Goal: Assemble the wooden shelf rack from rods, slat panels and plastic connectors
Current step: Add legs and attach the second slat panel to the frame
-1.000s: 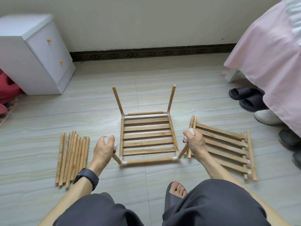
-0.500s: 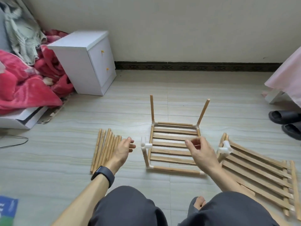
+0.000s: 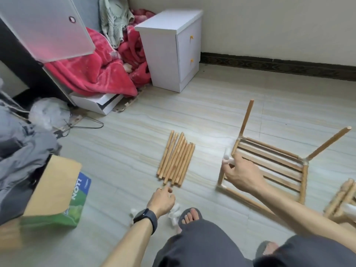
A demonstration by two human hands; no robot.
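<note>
Fingers of right hand now grip the connector.

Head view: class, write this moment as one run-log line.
left hand: fingertips at near ends of loose rods | right hand: pinching white connector on shelf frame corner | stage: one tier framed

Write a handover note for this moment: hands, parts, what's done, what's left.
Left hand: open, fingertips at the near ends of the loose rod pile.
Right hand: at the white connector above the near-left corner of the first slat panel; grip blurred.
Loose connectors lie near the left hand.
Done: that panel is framed with rods, with two far posts standing.
Left: add rods and connectors, then fit further panels. More wooden parts sit cut off at the right edge.
</note>
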